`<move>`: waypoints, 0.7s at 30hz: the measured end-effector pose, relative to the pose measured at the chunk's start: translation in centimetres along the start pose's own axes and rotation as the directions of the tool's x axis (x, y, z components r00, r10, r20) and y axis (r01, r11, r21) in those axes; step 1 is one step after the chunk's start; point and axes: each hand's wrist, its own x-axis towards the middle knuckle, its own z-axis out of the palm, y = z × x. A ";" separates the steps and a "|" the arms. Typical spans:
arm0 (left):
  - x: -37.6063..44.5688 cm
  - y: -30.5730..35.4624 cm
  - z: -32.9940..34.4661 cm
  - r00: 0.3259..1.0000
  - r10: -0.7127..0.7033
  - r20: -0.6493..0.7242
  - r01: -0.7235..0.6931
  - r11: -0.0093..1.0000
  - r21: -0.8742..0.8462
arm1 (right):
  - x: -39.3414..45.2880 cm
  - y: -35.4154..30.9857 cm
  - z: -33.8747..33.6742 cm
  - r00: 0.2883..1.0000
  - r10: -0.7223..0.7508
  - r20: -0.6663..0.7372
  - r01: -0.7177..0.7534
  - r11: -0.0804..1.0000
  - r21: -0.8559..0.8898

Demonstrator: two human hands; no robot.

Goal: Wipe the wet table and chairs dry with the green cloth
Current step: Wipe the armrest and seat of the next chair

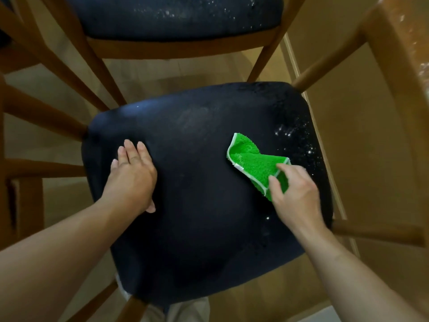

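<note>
- Looking down from the head camera, I see a fuzzy bright green cloth with a thin pale edge lying on the right side of a dark blue padded chair seat.
- It is crumpled and partly folded, with one corner flipped up at the far end.
- Its long side runs on a slant, from the far end near the middle of the seat down toward the near right, where my right hand is.
- That hand pinches the near end of the green cloth between the thumb and the first fingers; the other fingers are curled in, and the wrist comes in from the lower right.
- My left hand lies flat on the left side of the seat, palm down, fingers straight and close together, pointing away from me. It holds nothing.
- The two hands are well apart, with bare dark seat between them.
- Small shiny wet drops sit on the right edge of the seat, just past the cloth.
- Another dark blue seat on a brown wooden chair stands farther away, and it has wet drops too.
- A brown wooden table edge shows at the top right, with wet shiny spots on it.
</note>
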 end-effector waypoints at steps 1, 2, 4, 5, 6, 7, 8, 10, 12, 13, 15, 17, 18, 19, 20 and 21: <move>0.0 0.0 0.0 1.000 -0.003 0.005 0.003 1.000 -0.003 | -0.1 -0.3 0.7 0.999 -0.009 0.044 0.009 1.000 0.002; 0.1 0.0 0.0 1.000 -0.007 0.009 0.007 1.000 -0.004 | -0.3 -0.5 1.4 0.995 -0.021 0.101 0.024 0.999 -0.028; 0.1 0.0 0.0 1.000 -0.016 0.024 0.016 1.000 -0.006 | -1.3 0.1 2.8 0.967 -0.037 0.253 0.070 0.990 -0.120; 0.3 0.0 0.0 0.999 -0.019 0.027 0.019 1.000 0.000 | -1.4 0.7 3.3 0.950 -0.030 0.310 0.079 0.986 -0.145; 0.4 0.0 0.0 0.999 -0.020 0.028 0.020 1.000 0.010 | -1.0 1.3 3.6 0.940 -0.017 0.340 0.072 0.986 -0.150; 0.5 0.0 0.1 0.999 -0.023 0.033 0.022 1.000 0.020 | 0.2 1.8 3.6 0.936 0.002 0.351 0.051 0.989 -0.142; 0.5 0.0 0.1 0.999 -0.027 0.039 0.026 0.999 0.028 | 2.0 2.1 3.5 0.939 0.032 0.343 0.015 0.991 -0.133; 0.6 0.0 0.1 0.998 -0.038 0.044 0.036 0.999 0.039 | 7.2 2.2 3.1 0.952 0.102 0.290 -0.077 0.992 -0.096; 0.7 0.0 -0.1 0.997 -0.048 0.061 0.046 0.998 0.034 | 11.9 1.8 2.3 0.945 0.176 0.275 -0.173 0.984 -0.036; 0.8 0.0 -0.1 0.996 -0.053 0.066 0.051 0.998 0.039 | 13.5 1.6 2.0 0.939 0.201 0.279 -0.208 0.978 -0.008; 0.9 0.2 -0.2 0.995 -0.064 0.073 0.059 0.996 0.064 | 14.0 1.4 2.0 0.924 0.223 0.309 -0.236 0.972 0.004; 0.8 0.5 -0.3 0.994 -0.080 0.071 0.073 0.993 0.088 | 11.1 1.5 2.5 0.909 0.225 0.350 -0.223 0.974 -0.045; 0.8 0.6 -0.3 0.995 -0.083 0.063 0.076 0.992 0.097 | 8.3 1.4 3.1 0.898 0.229 0.377 -0.221 0.973 -0.065; 0.6 0.7 -0.4 0.995 -0.080 0.054 0.074 0.992 0.099 | 4.9 1.2 3.8 0.880 0.233 0.413 -0.222 0.972 -0.076; 0.5 0.7 -0.5 0.996 -0.071 0.045 0.066 0.993 0.095 | 1.0 0.7 4.4 0.856 0.233 0.462 -0.219 0.972 -0.084; 0.4 0.6 -0.6 0.998 -0.058 0.040 0.054 0.995 0.088 | -2.7 0.0 5.0 0.824 0.230 0.518 -0.214 0.973 -0.092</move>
